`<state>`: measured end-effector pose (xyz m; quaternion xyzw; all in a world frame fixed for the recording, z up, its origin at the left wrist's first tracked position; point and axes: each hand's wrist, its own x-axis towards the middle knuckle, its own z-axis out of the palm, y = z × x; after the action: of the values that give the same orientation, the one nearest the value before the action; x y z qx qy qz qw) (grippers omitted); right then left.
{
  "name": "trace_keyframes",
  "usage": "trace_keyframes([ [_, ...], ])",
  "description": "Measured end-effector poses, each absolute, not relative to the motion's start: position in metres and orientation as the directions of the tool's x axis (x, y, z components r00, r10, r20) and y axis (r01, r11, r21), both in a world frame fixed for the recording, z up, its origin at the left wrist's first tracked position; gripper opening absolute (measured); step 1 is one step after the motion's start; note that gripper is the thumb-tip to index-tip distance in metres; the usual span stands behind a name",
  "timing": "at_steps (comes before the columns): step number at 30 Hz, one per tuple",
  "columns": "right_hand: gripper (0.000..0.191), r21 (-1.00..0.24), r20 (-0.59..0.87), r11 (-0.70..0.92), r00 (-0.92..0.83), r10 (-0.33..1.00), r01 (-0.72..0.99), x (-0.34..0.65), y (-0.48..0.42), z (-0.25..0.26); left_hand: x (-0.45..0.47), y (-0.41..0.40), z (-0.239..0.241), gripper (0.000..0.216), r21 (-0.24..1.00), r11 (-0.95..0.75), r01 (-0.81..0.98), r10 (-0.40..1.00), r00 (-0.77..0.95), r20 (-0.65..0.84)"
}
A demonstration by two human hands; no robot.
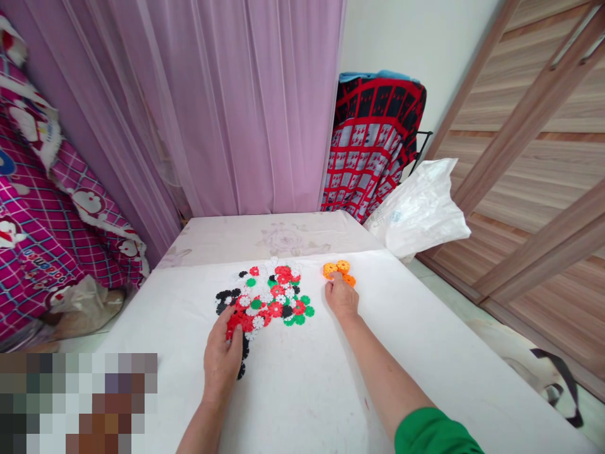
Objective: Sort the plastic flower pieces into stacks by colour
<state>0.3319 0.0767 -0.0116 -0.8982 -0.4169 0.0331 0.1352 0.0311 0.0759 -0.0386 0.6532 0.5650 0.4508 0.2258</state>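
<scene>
Flower-shaped plastic discs, notched round the rim, lie in a loose pile on a white-covered table (302, 391). Red discs (275, 309) sit mostly in the middle and front, with white discs (244, 301), black discs (222, 307) and green discs (309, 311) mixed in or round the edges. At the pile's near left edge is my left hand (221, 350), thumb and fingers apart around some red discs. Off to the right, several orange discs (343, 267) form a separate small group. My right hand (342, 297) is there, its fingers bunched onto an orange disc; the fingertips are partly hidden.
A flowered cloth (283, 239) covers the table's far end, against a purple curtain (246, 107). Beyond the right edge stand a white plastic bag (420, 208) and a wooden wardrobe (534, 151). A pink checked blanket (70, 214) hangs at left.
</scene>
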Motion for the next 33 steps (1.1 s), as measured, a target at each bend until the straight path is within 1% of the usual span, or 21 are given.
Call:
trace_keyframes([
  [6,0.040,-0.248,0.066,-0.618,0.649,0.758,0.746,0.333,0.079,-0.012,0.031,0.075,-0.038,0.042,0.808,-0.250,0.533,0.946,-0.044,0.321],
  [12,0.031,-0.278,0.099,-0.590,0.633,0.768,0.758,0.330,0.071,-0.014,0.031,0.075,-0.037,0.043,0.814,-0.239,0.530,0.951,-0.044,0.307],
  [15,0.024,-0.301,0.150,-0.498,0.556,0.818,0.813,0.323,0.055,-0.018,0.031,0.075,-0.036,0.043,0.818,-0.223,0.531,0.954,-0.053,0.295],
  [18,0.021,-0.311,0.203,-0.386,0.458,0.866,0.868,0.315,0.035,-0.022,0.032,0.075,-0.034,0.043,0.826,-0.204,0.526,0.958,-0.068,0.280],
  [20,0.020,-0.306,0.212,-0.341,0.413,0.886,0.889,0.309,0.024,-0.023,0.033,0.074,-0.034,0.043,0.834,-0.192,0.517,0.960,-0.078,0.270],
  [23,0.022,-0.306,0.240,-0.279,0.358,0.903,0.910,0.300,0.015,-0.024,0.033,0.074,-0.036,0.042,0.861,-0.183,0.475,0.960,-0.101,0.259],
  [26,0.029,-0.294,0.296,-0.204,0.292,0.910,0.934,0.290,0.014,-0.026,0.034,0.076,-0.041,0.042,0.875,-0.206,0.437,0.952,-0.119,0.283],
  [29,0.037,-0.267,0.305,-0.140,0.221,0.926,0.954,0.277,0.018,-0.028,0.037,0.080,-0.048,0.044,0.824,-0.304,0.478,0.929,-0.042,0.368],
  [31,0.040,-0.258,0.289,-0.104,0.179,0.941,0.961,0.268,0.023,-0.029,0.040,0.082,-0.051,0.048,0.743,-0.402,0.535,0.898,0.071,0.435],
  [33,0.040,-0.259,0.280,-0.067,0.142,0.950,0.963,0.259,0.028,-0.031,0.043,0.083,-0.054,0.056,0.649,-0.490,0.582,0.860,0.201,0.469],
])
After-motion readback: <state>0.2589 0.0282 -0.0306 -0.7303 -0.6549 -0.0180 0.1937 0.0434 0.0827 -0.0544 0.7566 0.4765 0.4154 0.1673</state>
